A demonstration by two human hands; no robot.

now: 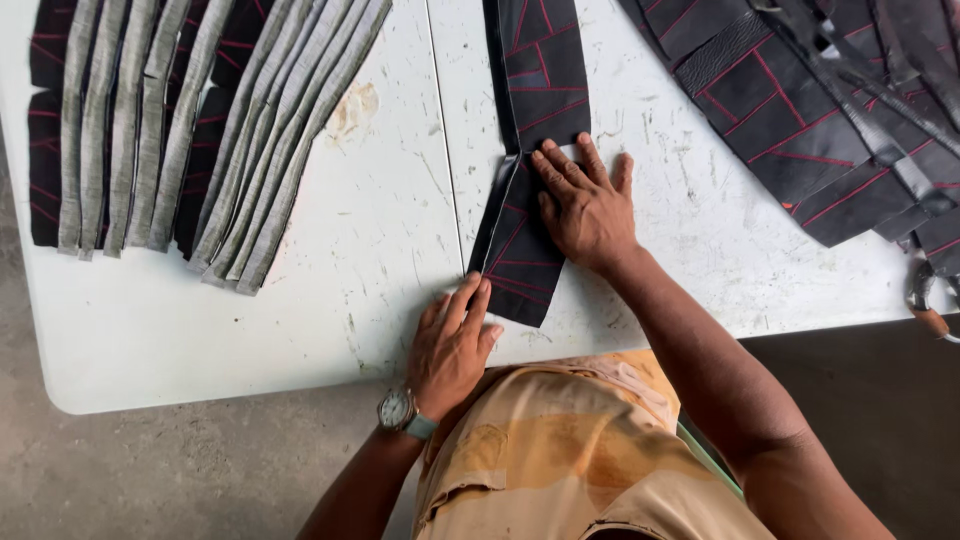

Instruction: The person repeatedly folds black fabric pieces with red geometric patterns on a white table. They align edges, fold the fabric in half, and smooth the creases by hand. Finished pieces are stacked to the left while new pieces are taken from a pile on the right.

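A long black piece with red stitched lines [535,70] lies down the middle of the white table [380,230], folded near its lower end. My right hand [588,205] presses flat on the fold, fingers spread across the black material. My left hand [450,345] rests near the table's front edge, its fingertips touching the piece's lower left corner. Neither hand grips anything. A watch sits on my left wrist.
Several grey-backed strips [200,130] lie fanned out at the far left of the table. A pile of black pieces with red lines [800,110] covers the far right. A tool with a brown handle [928,312] hangs off the right edge. Concrete floor lies below.
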